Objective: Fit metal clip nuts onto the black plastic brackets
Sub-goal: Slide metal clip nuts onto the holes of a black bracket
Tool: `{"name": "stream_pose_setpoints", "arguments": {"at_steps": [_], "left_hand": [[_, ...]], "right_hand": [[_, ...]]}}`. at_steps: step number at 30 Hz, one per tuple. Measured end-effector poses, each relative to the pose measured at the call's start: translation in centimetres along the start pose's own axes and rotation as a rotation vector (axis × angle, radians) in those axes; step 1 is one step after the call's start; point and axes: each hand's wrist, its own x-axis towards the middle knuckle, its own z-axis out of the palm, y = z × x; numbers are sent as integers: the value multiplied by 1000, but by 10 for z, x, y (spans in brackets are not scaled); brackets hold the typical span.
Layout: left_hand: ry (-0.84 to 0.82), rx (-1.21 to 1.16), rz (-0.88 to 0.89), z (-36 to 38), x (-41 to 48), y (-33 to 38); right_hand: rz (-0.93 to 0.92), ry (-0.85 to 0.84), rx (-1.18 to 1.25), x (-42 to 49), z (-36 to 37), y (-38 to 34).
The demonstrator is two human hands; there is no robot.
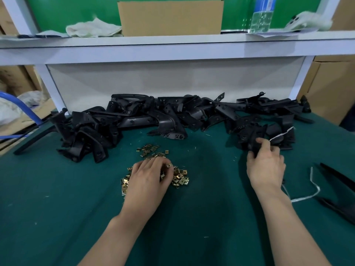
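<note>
A long heap of black plastic brackets (169, 116) lies across the back of the green table (57, 217). In front of it, near the middle, sits a loose pile of brass-coloured clip nuts (180, 177). My left hand (151, 175) rests on that pile with its fingers curled down among the nuts; what its fingertips hold is hidden. My right hand (266, 162) reaches into the right end of the heap and grips one black bracket (253, 141) between thumb and fingers.
A white string (307, 196) and two long black parts (338, 177) lie at the right edge. A white shelf (172, 43) overhangs the back of the table, carrying a cardboard box (171, 18), rags and a bottle (262, 16). Cartons stand on both sides.
</note>
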Motion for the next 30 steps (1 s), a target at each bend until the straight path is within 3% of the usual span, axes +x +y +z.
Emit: {"name": "stream_pose_setpoints", "arguments": {"at_steps": [7,11,17,24,30], "left_hand": [[25,-23,51,1,0,-1],[48,-34,61,1,0,-2],[52,-86,32,-2,1,-1],[71,-160,25,-5,2,1],[-23,-239,-58,-6,-1,-1]], "right_hand": [[-350,107,345,-4,-19,-39],[-518,6,337,-27,-8,-65],[-572,-114,166,-59,24,-62],[-610,-119,135,-61,29,-61],[-620,-123,125,-59,32,-59]]}}
